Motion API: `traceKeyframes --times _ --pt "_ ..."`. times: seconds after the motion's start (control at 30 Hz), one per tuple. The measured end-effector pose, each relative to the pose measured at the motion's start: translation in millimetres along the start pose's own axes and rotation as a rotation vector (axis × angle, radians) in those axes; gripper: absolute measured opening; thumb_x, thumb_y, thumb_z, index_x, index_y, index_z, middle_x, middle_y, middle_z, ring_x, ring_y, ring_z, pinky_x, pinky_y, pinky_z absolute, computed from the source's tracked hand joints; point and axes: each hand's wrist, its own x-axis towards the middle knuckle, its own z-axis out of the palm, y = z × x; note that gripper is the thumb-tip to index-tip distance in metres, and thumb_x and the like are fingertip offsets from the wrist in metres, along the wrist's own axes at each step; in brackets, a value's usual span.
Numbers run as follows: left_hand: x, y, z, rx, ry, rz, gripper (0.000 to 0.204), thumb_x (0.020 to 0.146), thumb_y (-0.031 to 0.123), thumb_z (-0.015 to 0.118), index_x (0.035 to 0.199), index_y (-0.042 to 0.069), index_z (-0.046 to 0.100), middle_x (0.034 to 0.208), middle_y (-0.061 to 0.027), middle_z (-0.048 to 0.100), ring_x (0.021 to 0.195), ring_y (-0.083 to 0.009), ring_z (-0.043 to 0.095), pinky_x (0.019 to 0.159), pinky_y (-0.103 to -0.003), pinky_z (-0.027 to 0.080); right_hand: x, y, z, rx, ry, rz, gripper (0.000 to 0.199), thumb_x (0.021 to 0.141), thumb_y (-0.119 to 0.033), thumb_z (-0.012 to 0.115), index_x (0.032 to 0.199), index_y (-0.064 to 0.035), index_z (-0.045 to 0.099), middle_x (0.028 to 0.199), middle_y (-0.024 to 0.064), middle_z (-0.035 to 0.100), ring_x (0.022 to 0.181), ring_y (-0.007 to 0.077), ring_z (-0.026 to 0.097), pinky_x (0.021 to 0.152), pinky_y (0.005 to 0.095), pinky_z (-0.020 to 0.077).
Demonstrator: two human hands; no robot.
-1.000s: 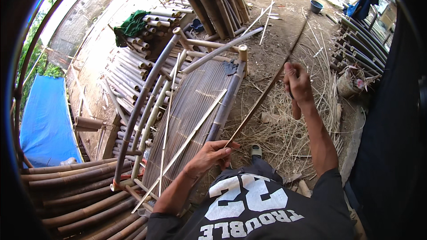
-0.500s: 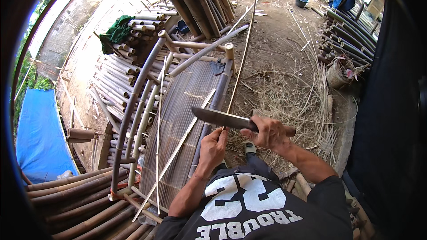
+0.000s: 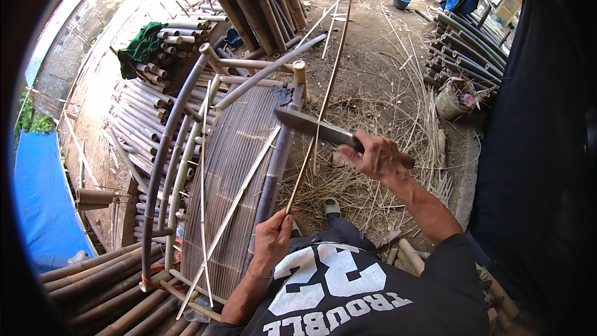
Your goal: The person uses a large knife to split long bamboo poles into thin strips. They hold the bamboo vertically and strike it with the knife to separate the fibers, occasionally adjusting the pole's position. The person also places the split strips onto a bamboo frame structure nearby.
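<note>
My left hand (image 3: 273, 236) is closed round the near end of a long thin bamboo strip (image 3: 336, 68) that runs up and away to the top edge. In my right hand (image 3: 377, 157) is the wooden handle of a machete (image 3: 316, 127). Its broad dark blade lies across the strip, well beyond my left hand, tip pointing left. A thin pale sliver hangs down from the strip just below the blade. The blade is slightly blurred.
To the left stands a bamboo bench (image 3: 239, 174) with loose pale strips lying over its slatted seat. Shavings (image 3: 373, 143) cover the ground ahead. Stacked bamboo poles (image 3: 140, 112) lie beyond the bench, more poles (image 3: 466, 50) at the right. A blue bucket (image 3: 402, 0) sits far off.
My left hand has drawn the strip back toward me and down to the left. The blade now crosses the strip farther from that hand, and a thin sliver has appeared below it. The view has shifted slightly.
</note>
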Motion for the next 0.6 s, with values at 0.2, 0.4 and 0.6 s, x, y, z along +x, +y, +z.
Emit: traceKeyframes --times 0.2,0.4,0.6 --pt "-55 -32 -31 0.155 -0.05 0.117 0.018 0.092 0.009 0.056 0.101 -0.002 0.068 0.057 -0.0028 0.05 0.05 -0.0065 0.047 0.046 -0.026 0.037 24 71 -28 -0.011 -0.038 0.277 0.061 0.092 -0.07 0.033 0.07 -0.0149 0.044 0.049 -0.0042 0.038 0.038 0.0095 0.039 0.034 0.0286 0.0357" --pt "-98 -64 -61 0.174 -0.06 0.024 0.02 0.089 0.012 0.055 0.09 -0.001 0.069 0.052 -0.0026 0.048 0.048 -0.0086 0.047 0.046 -0.026 0.038 40 129 -62 -0.07 0.0 0.376 0.068 0.089 -0.074 0.039 0.084 -0.0099 0.061 0.053 0.0 0.047 0.043 0.0148 0.046 0.04 0.0345 0.0373" --pt "-124 -106 -93 0.128 -0.108 -0.084 0.026 0.091 0.018 0.056 0.103 -0.002 0.065 0.067 -0.0075 0.063 0.059 -0.0142 0.06 0.058 -0.027 0.048 47 181 -109 -0.085 0.239 0.668 0.075 0.089 -0.074 0.035 0.088 -0.0057 0.064 0.07 0.0141 0.063 0.068 0.0314 0.063 0.061 0.0436 0.0473"
